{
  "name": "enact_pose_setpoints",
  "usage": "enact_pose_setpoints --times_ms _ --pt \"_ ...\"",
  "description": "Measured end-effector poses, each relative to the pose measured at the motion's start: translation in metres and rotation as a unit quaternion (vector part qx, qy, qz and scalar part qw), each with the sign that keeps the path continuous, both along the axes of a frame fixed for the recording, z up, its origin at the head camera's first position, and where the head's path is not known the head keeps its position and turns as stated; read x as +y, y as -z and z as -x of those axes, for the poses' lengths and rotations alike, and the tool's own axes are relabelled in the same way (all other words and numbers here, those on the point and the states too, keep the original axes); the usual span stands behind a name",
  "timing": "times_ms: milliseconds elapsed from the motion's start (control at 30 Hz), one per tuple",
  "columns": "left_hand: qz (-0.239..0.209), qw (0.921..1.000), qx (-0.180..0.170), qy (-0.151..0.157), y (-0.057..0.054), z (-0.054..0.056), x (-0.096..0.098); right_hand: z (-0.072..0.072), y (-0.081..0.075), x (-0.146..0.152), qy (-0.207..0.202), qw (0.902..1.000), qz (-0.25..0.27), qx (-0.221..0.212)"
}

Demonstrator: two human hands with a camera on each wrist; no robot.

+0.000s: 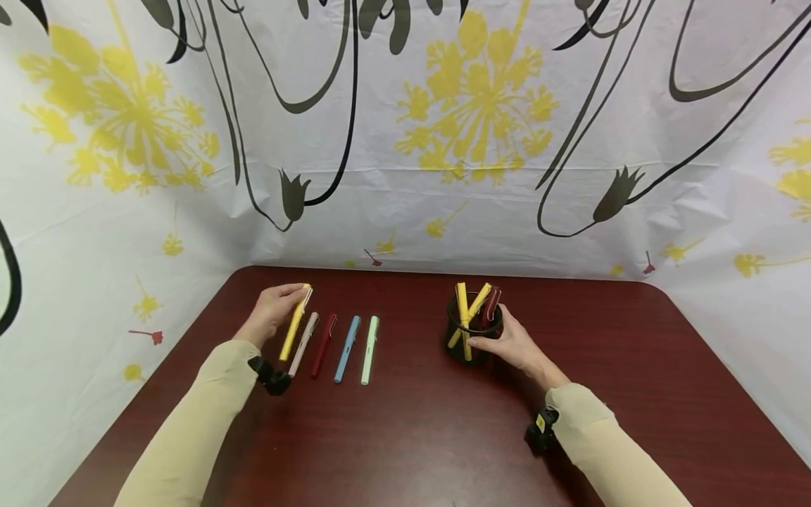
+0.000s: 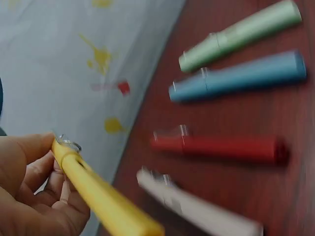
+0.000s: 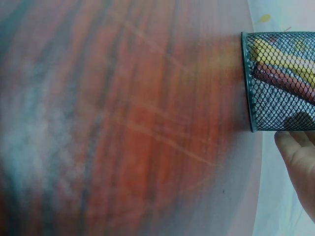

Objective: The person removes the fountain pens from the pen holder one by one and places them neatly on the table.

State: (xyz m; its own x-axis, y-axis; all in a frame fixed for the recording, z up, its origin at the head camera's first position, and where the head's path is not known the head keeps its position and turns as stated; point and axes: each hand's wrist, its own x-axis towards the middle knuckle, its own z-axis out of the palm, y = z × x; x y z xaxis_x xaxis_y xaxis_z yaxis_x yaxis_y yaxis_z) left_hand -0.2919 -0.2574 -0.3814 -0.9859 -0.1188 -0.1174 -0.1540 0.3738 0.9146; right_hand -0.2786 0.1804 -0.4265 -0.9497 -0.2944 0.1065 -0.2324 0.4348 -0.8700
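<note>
At the left end of a row of pens, my left hand (image 1: 271, 314) pinches a yellow pen (image 1: 294, 327) by its clip end, holding it tilted. In the left wrist view the pen's other end points toward the camera. Beside it lie a pale pinkish pen (image 1: 304, 343), a red pen (image 1: 324, 346), a blue pen (image 1: 347, 349) and a light green pen (image 1: 370, 351). My right hand (image 1: 516, 346) grips a black mesh pen cup (image 3: 275, 110) from its right side. Yellow pens (image 1: 464, 317) and dark red ones (image 1: 491, 304) stand in the cup.
The dark red-brown table (image 1: 405, 436) has rounded far corners. A white cloth (image 1: 393, 211) printed with yellow flowers and dark stems hangs behind the table and at its sides. Bare tabletop lies between the light green pen and the cup.
</note>
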Motion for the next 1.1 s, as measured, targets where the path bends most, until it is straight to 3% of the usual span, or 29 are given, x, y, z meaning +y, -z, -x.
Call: enact_pose_setpoints --times_ms 67,167,500,800,1100 --pt "0.053 0.9985 -0.011 -0.001 0.005 -0.002 -0.007 -0.001 0.000 0.000 0.000 1.0000 0.001 -0.001" --pt "0.089 0.9958 -0.020 -0.008 0.014 -0.002 -0.015 -0.001 -0.001 0.000 0.001 1.0000 0.001 -0.005" --pt "0.106 0.9932 -0.015 -0.048 0.040 0.003 -0.021 -0.004 -0.005 0.000 -0.001 0.9999 -0.010 0.003" --pt "0.179 0.9818 -0.006 -0.064 0.046 0.004 -0.019 -0.018 -0.030 -0.009 -0.006 0.9999 -0.008 -0.013" --pt "0.220 0.9730 0.018 -0.066 0.050 0.002 -0.016 -0.001 -0.003 0.000 0.002 0.9999 -0.003 -0.012"
